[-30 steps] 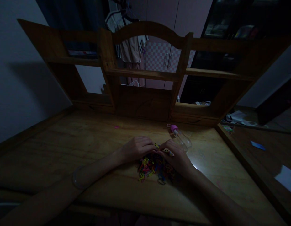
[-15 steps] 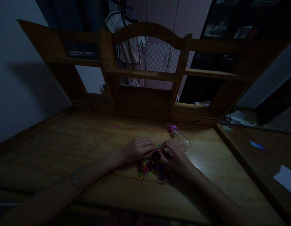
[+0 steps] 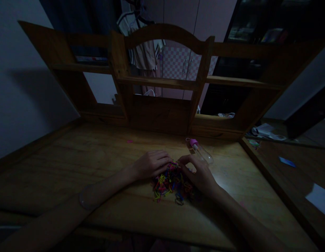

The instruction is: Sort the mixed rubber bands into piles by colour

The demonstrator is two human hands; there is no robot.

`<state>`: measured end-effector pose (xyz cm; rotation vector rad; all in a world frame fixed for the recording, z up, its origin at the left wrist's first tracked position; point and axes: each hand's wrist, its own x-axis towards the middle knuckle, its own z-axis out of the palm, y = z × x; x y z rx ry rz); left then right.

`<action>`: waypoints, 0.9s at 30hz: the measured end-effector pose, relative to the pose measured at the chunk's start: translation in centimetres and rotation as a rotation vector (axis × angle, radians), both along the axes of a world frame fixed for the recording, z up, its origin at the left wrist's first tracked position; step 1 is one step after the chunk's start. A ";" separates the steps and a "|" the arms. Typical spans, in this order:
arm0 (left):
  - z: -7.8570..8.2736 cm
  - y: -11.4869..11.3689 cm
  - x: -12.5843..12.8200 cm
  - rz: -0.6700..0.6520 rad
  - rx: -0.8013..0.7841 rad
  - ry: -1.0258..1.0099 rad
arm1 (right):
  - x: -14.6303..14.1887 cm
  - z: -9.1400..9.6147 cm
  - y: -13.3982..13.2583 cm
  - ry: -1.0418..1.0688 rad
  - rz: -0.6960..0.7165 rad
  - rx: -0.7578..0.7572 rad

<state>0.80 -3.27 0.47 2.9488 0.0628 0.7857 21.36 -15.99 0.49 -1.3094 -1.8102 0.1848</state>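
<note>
A loose pile of small, bright elastic bands (image 3: 170, 184), yellow, pink, red, blue and dark, lies on the wooden desk between my hands. My left hand (image 3: 152, 164) rests at the pile's left and back edge, fingers close together and curled over some bands; its thumb is hidden. Pink bands show right at its fingertips. On the other side, my right hand (image 3: 200, 175) has thumb and forefinger pinched together at the back of the pile, on what look like bands. The exact bands are too small and dark to make out.
Behind my right hand a clear bottle with a pink cap (image 3: 194, 143) lies on its side. A small pink piece (image 3: 129, 141) sits farther back on the desk (image 3: 73, 161). A wooden shelf unit (image 3: 159, 83) rises along the back. At right are a blue card (image 3: 287, 161) and white paper (image 3: 320, 200).
My fingertips have drawn slightly apart, and my right hand has opened its curl a little. More of the pile shows between my hands; the bottle stays in place.
</note>
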 end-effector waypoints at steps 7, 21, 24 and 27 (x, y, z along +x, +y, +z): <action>-0.1 -0.2 0.1 -0.001 0.004 -0.007 | -0.4 0.0 -0.1 -0.060 0.088 0.018; -0.2 0.0 0.0 0.000 -0.001 0.008 | -0.5 1.1 -0.5 -0.055 0.104 -0.011; 0.3 0.4 -0.2 0.023 -0.004 0.012 | -0.2 1.1 -0.3 -0.030 0.101 -0.009; 1.3 0.9 -1.4 0.078 -0.002 0.014 | 0.1 0.9 -0.2 -0.027 0.085 -0.001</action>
